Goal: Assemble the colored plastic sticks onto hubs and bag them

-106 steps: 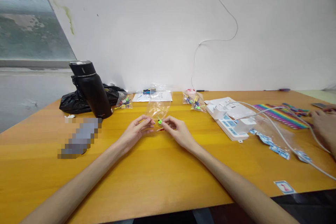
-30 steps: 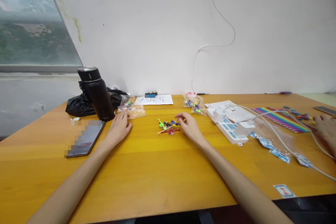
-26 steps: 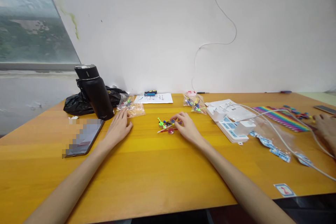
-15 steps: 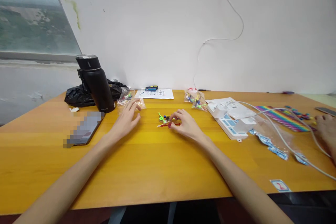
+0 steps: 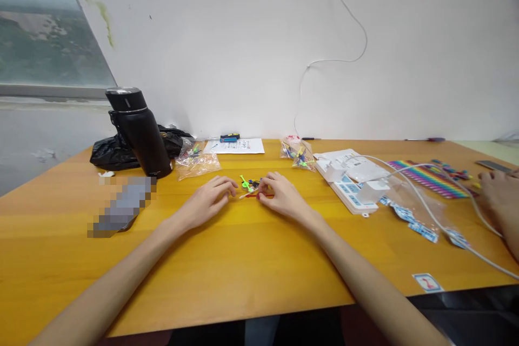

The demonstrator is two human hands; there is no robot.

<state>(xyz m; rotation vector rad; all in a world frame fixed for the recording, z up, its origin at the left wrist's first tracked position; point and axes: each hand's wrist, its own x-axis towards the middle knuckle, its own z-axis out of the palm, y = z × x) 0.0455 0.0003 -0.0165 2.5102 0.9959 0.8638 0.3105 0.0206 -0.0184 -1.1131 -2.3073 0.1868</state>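
Note:
A small heap of plastic parts lies between my hands, with a bright green piece standing out on its left. A thin white stick and a red strip lie at its near side. My right hand is curled over the heap's right side. Its thumb and fingers close on a small red round piece, partly hidden by the fingertips. My left hand is just left of the heap, thumb and fingers apart and nothing visible in them.
On the left are a black bottle, a black bag and a blurred-out phone. Clear bags, paper and a screwdriver lie behind. Rightward are a power strip, cables, a rainbow-striped item and another person's hand.
My left hand has come down and right from near the clear bag, toward the plastic parts. My right hand stays at the heap. The whole view has shifted slightly.

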